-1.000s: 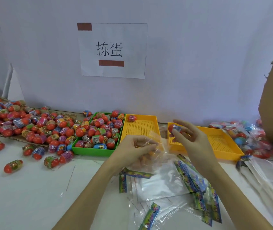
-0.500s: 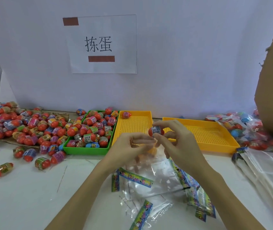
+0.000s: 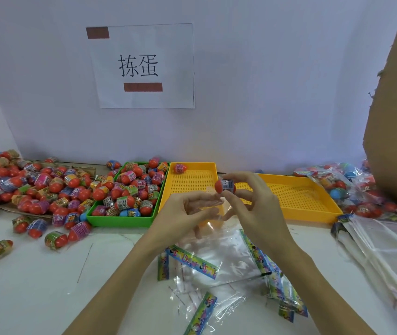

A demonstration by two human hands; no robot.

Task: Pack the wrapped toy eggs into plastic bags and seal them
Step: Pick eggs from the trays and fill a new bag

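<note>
Now hands — right (image 3: 253,204) pinching red-capped wrapped egg (image 3: 225,185), left (image 3: 187,213) gripping clear bag (image 3: 213,213).

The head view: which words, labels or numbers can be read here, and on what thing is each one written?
"拣蛋": black characters on the white paper sign on the wall.
Two brown bars on that sign: no text shows.
Label on the egg held by the right hand: too small to read.
Wrappers of the eggs in the green tray: blurred.
Colourful bag headers: unreadable.
</note>
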